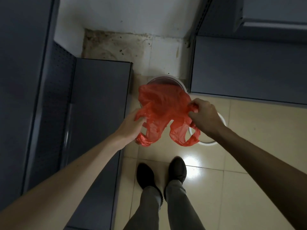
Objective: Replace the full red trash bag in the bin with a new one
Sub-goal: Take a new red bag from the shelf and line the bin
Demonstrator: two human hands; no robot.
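A thin, empty red plastic bag [163, 112] hangs spread between my two hands above the floor. My left hand [131, 126] grips its left edge and my right hand [205, 116] pinches its right edge; two handle loops dangle below. Behind the bag stands a white round bin [180, 83] on the floor, its far rim showing and its inside looking dark red. Most of the bin is hidden by the bag.
A white ring-shaped object [210, 141] lies on the tiles under my right hand. Dark grey shelving [99, 100] stands at the left and more grey shelving [249, 67] at the right. My two feet [159, 176] stand on glossy beige tiles.
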